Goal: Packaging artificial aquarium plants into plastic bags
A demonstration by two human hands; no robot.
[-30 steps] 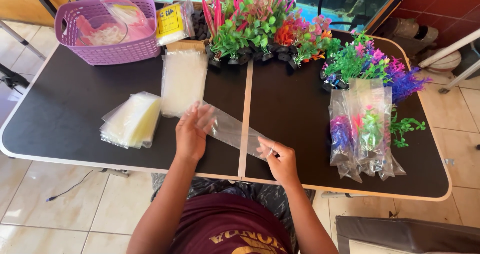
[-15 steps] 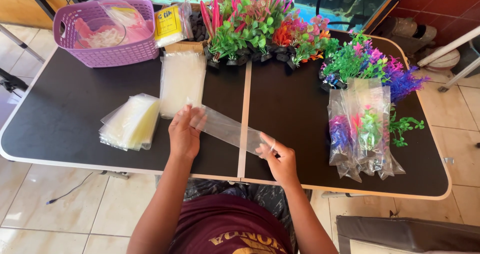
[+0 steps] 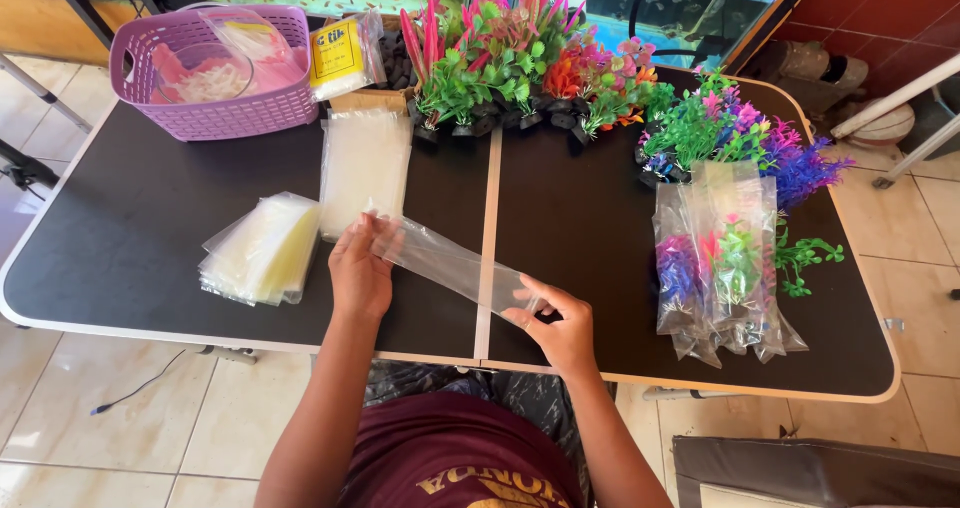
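Hands pinching long clear plastic bag (image 3: 450, 263): left hand (image 3: 358, 273) at one end, right hand (image 3: 560, 323) at other, stretched flat above black folding surface (image 3: 580, 228), probably to open it.

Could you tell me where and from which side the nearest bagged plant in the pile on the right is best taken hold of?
Probably the bagged plant's bottom end, from the near table edge: it lies flat, lengthwise, with that end fanned clear of the other bags.

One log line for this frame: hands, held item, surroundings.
left hand: holds clear plastic bag | right hand: pinches other end | nearby: bag stack, bagged plastic plants
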